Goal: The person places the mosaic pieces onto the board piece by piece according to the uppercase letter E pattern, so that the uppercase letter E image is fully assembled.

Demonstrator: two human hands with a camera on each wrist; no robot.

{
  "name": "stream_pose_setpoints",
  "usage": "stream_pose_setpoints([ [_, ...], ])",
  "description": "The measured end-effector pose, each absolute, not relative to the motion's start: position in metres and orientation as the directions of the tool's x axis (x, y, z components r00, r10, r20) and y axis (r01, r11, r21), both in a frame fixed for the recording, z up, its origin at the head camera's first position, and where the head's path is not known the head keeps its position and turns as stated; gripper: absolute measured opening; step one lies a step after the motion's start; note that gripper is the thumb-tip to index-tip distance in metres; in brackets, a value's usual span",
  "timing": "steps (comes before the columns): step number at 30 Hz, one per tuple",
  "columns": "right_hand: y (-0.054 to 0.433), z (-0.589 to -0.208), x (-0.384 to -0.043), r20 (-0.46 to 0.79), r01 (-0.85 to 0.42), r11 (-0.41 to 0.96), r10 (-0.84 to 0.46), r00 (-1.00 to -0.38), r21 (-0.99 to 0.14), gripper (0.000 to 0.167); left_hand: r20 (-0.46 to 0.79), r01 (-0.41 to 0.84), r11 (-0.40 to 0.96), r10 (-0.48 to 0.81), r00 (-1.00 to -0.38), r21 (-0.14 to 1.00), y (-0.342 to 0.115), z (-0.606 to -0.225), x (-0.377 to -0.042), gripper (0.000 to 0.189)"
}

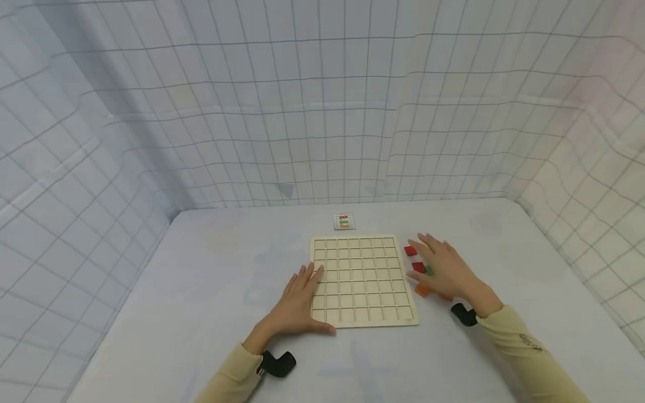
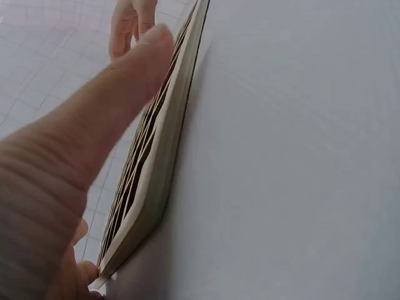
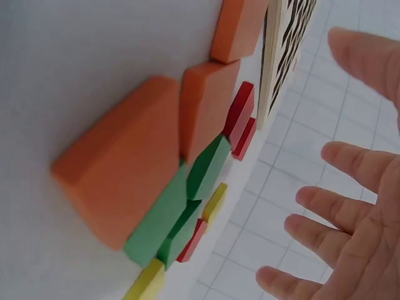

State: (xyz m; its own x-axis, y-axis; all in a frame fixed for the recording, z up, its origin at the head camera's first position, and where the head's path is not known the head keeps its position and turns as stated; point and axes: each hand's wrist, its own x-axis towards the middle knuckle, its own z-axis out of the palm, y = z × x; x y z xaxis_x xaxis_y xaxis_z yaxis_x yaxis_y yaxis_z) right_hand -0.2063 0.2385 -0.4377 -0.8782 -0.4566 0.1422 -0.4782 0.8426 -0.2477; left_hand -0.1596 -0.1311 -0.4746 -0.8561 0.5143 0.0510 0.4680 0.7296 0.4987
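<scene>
If looking for the hand nearer the blocks [image 3: 210, 106], pick the right hand [image 1: 444, 270], hanging just above, palm down. See its fingers spread well apart, with hold of nothing. Find the blocks lying flat on the white table [image 1: 227, 291], under those fingers and palm, just beside the right edge of the pale board [image 1: 360, 280]. Spot a red block [image 1: 410, 251] by the fingertips, on the side toward the board, and an orange block [image 1: 422, 290] near the thumb.

Now check how the blocks point. See the orange block turned askew to the board's edge. Cannot tell a long side there. As a bunch, stretch from near to far along that edge.

Across the board, see the left hand [image 1: 298, 305] resting on the left edge, fingers straight and spread, gripping nothing.
</scene>
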Motion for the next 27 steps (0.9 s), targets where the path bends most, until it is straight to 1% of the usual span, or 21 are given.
stream_pose_setpoints([
  [6, 0.245, -0.443, -0.214, 0.144, -0.442, 0.844, -0.418, -0.897, -0.304, 0.063, 0.061, 0.49, 0.758, 0.517, -0.854, 0.43, -0.135, -0.479, -0.156, 0.131],
  [11, 0.244, -0.444, -0.223, 0.126, -0.405, 0.846, -0.386, -0.914, -0.346, 0.057, 0.093, 0.495, 0.783, 0.499, -0.861, 0.376, -0.133, -0.482, -0.155, 0.131],
  [13, 0.243, -0.444, -0.226, 0.116, -0.392, 0.852, -0.375, -0.92, -0.347, 0.054, 0.103, 0.49, 0.795, 0.488, -0.867, 0.357, -0.131, -0.483, -0.154, 0.132],
  [19, 0.24, -0.446, -0.234, 0.141, -0.405, 0.851, -0.38, -0.914, -0.334, 0.037, 0.128, 0.487, 0.812, 0.472, -0.872, 0.323, -0.127, -0.485, -0.153, 0.133],
  [27, 0.234, -0.448, -0.241, 0.145, -0.408, 0.862, -0.382, -0.913, -0.301, 0.029, 0.171, 0.493, 0.817, 0.462, -0.87, 0.298, -0.124, -0.488, -0.154, 0.131],
])
